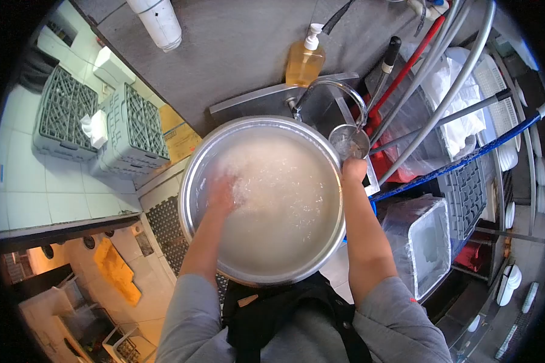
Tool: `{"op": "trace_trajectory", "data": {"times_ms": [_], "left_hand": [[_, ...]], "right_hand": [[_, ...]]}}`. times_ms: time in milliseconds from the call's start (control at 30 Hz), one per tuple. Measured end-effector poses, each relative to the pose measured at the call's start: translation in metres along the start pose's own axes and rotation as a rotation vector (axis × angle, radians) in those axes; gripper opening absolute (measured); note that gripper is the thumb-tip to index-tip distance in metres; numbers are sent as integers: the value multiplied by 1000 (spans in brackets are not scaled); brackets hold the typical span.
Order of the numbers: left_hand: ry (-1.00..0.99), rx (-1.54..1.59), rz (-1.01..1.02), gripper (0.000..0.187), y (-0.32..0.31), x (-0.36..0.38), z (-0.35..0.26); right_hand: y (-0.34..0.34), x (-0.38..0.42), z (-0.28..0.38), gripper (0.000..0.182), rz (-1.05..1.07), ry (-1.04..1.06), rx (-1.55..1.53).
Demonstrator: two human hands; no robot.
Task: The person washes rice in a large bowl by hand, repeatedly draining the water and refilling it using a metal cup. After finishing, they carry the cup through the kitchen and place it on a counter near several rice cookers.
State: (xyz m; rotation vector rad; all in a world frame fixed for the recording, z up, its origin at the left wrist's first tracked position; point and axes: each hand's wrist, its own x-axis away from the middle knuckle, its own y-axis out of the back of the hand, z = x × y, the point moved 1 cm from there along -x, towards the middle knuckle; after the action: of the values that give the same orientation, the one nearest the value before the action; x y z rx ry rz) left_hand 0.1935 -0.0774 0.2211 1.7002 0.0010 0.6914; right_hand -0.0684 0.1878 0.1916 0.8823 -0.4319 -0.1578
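A large round metal bowl (186, 199), filled with cloudy whitish water (272, 224), is directly in front of me. My left hand (223, 190) dips into the water at the left side of the bowl, amid splashes; its fingers are hidden and blurred. Past the bowl's right rim, my right hand (354, 167) is closed on a small metal cup (349, 140). The cup is tilted under the curved chrome faucet (345, 88), with water in it. A narrow sink (254, 107) lies partly behind the bowl.
Behind the sink stands a pump bottle of amber liquid (304, 63). Long mop or broom poles (418, 91) and a blue pole (460, 162) slant across the right. A clear plastic bin (427, 242) sits below them. Grey dish racks (130, 130) are stacked at left.
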Motion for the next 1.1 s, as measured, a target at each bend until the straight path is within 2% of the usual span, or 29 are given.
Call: {"op": "trace_trajectory", "data": {"times_ms": [67,100,133,167,200,267,300,367,400,500,600,700,733,767,900,1033,1100], "left_hand": [[6,48,-47,68,-20,-1,4],[-27,293,-94,67,-49,-12,12],[-86,706,-134,67,-84,-23,19],[-127,984,-149,66,-106,-29,16],[-129,783,-159,64,-85,-21,-8],[-82,320,-254,57,-88,-22,-36],[-57,86,-296,54,-86,-22,-49],[-66,-1,-245,50,-74,-19,-78],[-123,-62,-174,49,-75,-18,-88],[-406,-263,122,45,-88,-8,-110],[-522,-186,346,43,-67,14,-131],[-575,-161,-1,47,-107,40,-131],[-496,179,247,47,-110,49,-124],[-479,350,356,48,-111,60,-116],[-731,274,370,52,-127,87,-81],[-783,288,449,56,-113,86,-21],[-720,265,496,58,-98,76,2]], "right_hand": [[9,12,11,38,10,5,-17],[8,14,12,38,0,-13,-29],[9,17,14,38,-10,-29,-39],[9,18,15,38,-21,-44,-48],[5,14,11,35,-67,-22,-54],[-4,6,2,32,-161,22,-68],[4,14,11,33,-109,5,-27],[20,28,27,38,-4,-33,54],[19,27,26,38,-21,-27,45],[14,22,20,38,-56,-18,20],[11,18,16,39,-52,-12,10],[9,15,14,39,-36,3,19],[10,15,15,40,-35,0,25],[11,17,15,40,-33,-3,31],[13,20,18,40,-46,-32,10],[15,22,19,39,-34,-30,6],[17,24,22,38,-35,-27,0]]}}
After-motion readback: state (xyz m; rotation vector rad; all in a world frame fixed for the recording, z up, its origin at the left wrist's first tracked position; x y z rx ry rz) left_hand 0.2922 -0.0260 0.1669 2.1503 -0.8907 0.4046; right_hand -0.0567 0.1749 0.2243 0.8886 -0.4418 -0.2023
